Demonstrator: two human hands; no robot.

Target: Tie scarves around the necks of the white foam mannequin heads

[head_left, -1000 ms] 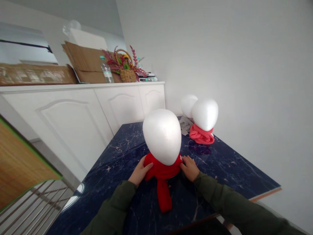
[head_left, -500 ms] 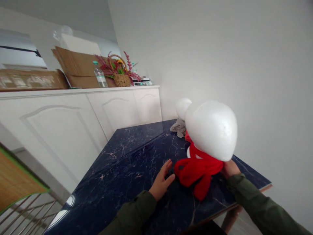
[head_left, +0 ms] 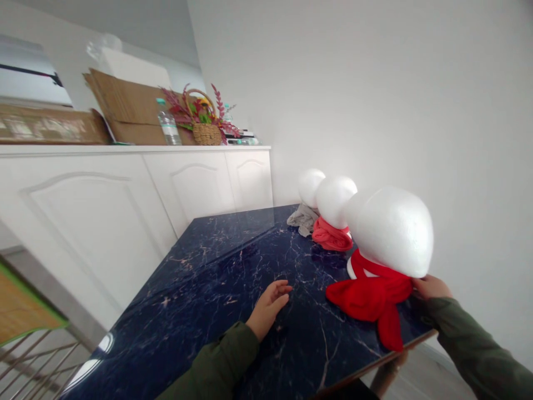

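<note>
A white foam mannequin head (head_left: 391, 230) stands near the table's right edge, with a red scarf (head_left: 370, 297) wrapped about its neck and its ends lying on the tabletop. My right hand (head_left: 431, 288) grips the head low at the neck, over the scarf; its fingertips are hidden behind. Left of the scarf, my left hand (head_left: 268, 305) hovers over the dark blue marbled table (head_left: 216, 278), fingers loosely bent, thumb apart, holding nothing. Farther back are a second foam head (head_left: 336, 197) with a coral scarf (head_left: 331, 234) and a third foam head (head_left: 310, 186) with a grey scarf (head_left: 303, 219).
A white cabinet (head_left: 200, 191) runs along the back left, carrying cardboard boxes (head_left: 129, 105), a plastic bottle (head_left: 169, 125) and a flower basket (head_left: 207, 133). A plain wall rises behind the heads. At lower left is a metal rack (head_left: 45, 361) with a yellow-orange mat (head_left: 25, 311).
The nearest foam head and its red scarf have shifted right with my right hand, uncovering the second head and the coral scarf. My left hand has drawn slightly left, away from the scarf.
</note>
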